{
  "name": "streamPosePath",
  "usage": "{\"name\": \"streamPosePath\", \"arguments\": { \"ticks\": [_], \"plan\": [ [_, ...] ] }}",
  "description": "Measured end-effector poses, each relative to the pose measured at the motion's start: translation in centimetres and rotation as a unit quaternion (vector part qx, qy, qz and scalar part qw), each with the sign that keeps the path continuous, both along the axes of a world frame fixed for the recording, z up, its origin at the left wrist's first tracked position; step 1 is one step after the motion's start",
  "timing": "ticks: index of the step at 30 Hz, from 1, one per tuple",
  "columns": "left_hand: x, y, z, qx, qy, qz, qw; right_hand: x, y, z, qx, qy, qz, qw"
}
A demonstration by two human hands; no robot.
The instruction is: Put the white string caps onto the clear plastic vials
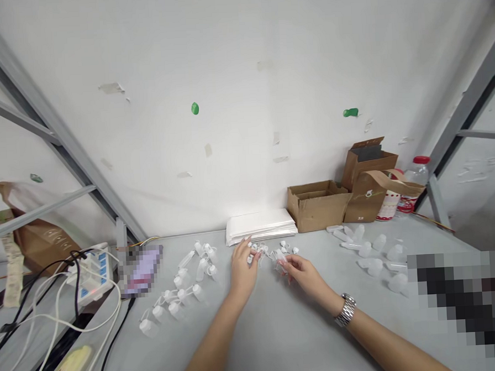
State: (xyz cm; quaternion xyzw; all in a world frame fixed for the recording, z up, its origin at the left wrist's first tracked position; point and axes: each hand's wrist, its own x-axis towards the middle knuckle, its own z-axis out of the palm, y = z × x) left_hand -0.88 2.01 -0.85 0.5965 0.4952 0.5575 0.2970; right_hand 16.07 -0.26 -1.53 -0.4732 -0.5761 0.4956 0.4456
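My right hand [301, 272], with a metal watch on its wrist, pinches a small translucent plastic bottle [280, 255] between thumb and fingers. To its left, my left hand [242, 267] reaches over a small pile of white caps with loops [259, 248], thumb and forefinger apart. Whether a fingertip touches a cap I cannot tell. On the left of the table lie several bottles with white caps [182, 296], in loose rows. Several translucent bottles without caps [374, 266] lie scattered on the right.
Behind the hands lies a stack of white flat packets [260, 226] against the wall. An open cardboard box [319, 206], a brown paper bag [362, 199] and a red-capped bottle [419, 171] stand at back right. A phone [146, 270], power strip [95, 274] and cables occupy the left.
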Motion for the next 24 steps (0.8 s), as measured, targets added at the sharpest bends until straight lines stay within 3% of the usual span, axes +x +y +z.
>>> {"name": "streamPosePath", "arguments": {
  "ticks": [3,5,7,9,10,14,16,19,24],
  "plan": [
    [-0.3,0.2,0.5,-0.029,-0.092,-0.009,0.995,0.1,-0.1,0.3,0.003,-0.005,-0.012,1.000],
    [-0.4,0.3,0.8,-0.097,-0.222,-0.045,0.969,0.1,-0.2,0.5,0.007,-0.006,-0.019,1.000],
    [-0.4,0.2,1.0,-0.148,-0.337,-0.095,0.925,0.2,-0.3,0.5,0.012,-0.007,-0.026,1.000],
    [-0.2,0.0,1.0,-0.157,-0.384,-0.121,0.902,0.2,-0.3,0.4,0.019,-0.016,-0.028,0.999],
    [-0.1,0.0,0.9,-0.149,-0.377,-0.120,0.906,0.2,-0.4,0.4,0.024,-0.024,-0.028,0.999],
    [-0.1,0.1,0.2,-0.090,-0.194,-0.050,0.976,0.1,-0.6,0.2,0.047,-0.070,-0.036,0.996],
    [-0.5,0.4,0.0,-0.054,-0.085,-0.050,0.994,0.1,-0.8,0.2,0.052,-0.087,-0.042,0.994],
    [-1.4,0.8,0.2,0.000,0.021,-0.066,0.998,0.1,-0.9,0.4,0.064,-0.100,-0.050,0.992],
    [-2.0,0.9,0.1,0.158,0.196,0.027,0.968,0.0,-1.0,0.6,0.053,-0.113,-0.019,0.992]
  ]
}}
